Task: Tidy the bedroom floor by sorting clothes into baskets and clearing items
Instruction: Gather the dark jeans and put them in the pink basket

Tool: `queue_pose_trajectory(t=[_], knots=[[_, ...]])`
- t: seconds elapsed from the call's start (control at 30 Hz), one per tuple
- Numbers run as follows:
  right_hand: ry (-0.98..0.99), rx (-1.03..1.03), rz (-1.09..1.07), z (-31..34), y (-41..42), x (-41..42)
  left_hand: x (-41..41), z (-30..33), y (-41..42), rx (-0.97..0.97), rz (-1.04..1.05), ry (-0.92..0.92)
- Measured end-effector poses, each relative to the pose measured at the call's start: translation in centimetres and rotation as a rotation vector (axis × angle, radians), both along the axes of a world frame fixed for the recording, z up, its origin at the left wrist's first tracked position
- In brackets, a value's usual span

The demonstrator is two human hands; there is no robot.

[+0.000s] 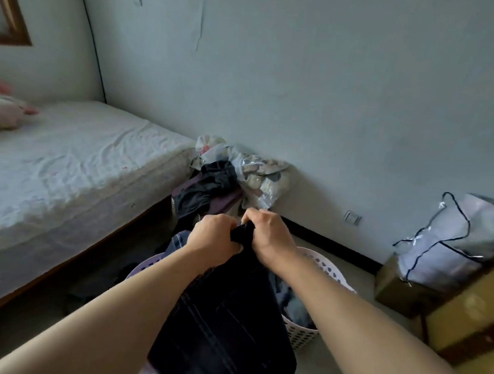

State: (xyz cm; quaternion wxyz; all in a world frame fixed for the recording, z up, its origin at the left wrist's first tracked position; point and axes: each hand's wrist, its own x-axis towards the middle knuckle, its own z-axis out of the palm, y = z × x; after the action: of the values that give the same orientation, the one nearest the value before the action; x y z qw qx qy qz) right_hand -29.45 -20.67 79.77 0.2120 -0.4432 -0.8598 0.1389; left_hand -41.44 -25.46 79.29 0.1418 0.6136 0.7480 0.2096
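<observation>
Beside the bed [68,158], both hands grip dark jeans [226,315] above two laundry baskets.
Left hand [212,238] and right hand [269,234] clench the waistband tightly; the white basket [322,266] holds bluish clothes.

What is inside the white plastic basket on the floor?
The white perforated plastic basket holds crumpled blue-grey clothes. The dark denim jeans held by both hands and the right forearm cover much of its inside, so the rest is hidden.

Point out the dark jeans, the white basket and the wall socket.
dark jeans [226,324], head view, on the hanging denim panel.
white basket [303,339], head view, on its perforated side wall.
wall socket [352,218], head view, on its faceplate.
</observation>
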Motion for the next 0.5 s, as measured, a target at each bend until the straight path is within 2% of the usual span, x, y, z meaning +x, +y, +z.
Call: queue_pose_trajectory(t=[0.3, 0.5], knots=[[0.115, 0.053, -0.140, 4.8, 10.8, 7.3, 8.0, 3.9, 12.1, 0.123, -0.063, -0.066], [0.106, 0.115, -0.145, 7.3, 20.8, 12.6, 13.7, 6.2, 22.3, 0.158, -0.035, -0.087]])
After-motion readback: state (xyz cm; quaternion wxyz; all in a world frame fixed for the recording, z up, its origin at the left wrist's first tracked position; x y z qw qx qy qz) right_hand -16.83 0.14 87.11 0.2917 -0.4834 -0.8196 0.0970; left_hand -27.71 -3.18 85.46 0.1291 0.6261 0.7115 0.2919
